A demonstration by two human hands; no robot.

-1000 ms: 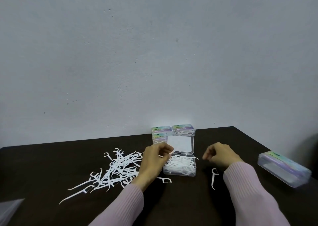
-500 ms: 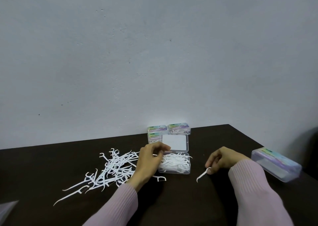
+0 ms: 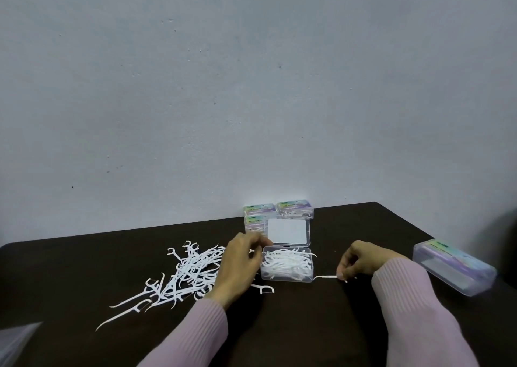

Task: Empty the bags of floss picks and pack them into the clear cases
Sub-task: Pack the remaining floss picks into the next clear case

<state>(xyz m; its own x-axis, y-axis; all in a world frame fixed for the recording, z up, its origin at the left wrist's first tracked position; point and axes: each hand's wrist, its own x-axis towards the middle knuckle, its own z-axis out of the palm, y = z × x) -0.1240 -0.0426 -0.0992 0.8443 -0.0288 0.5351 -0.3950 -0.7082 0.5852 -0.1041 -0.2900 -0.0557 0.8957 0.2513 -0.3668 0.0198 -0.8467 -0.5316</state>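
Observation:
An open clear case sits mid-table, holding several white floss picks, its lid tipped back. A loose pile of floss picks lies to its left. My left hand is against the case's left rim, its fingers curled and pinching what looks like a floss pick. Right of the case, my right hand pinches a single floss pick low over the table, with the pick's tip pointing at the case. One stray pick lies by my left wrist.
Three closed, filled cases stand at the wall behind the open one. Another closed clear case lies at the table's right edge. A clear plastic bag corner shows at the lower left. The table is dark.
My right hand went down onto the lone pick right of the case, picked it up and carried it left toward the case. My left hand stayed at the case's left rim.

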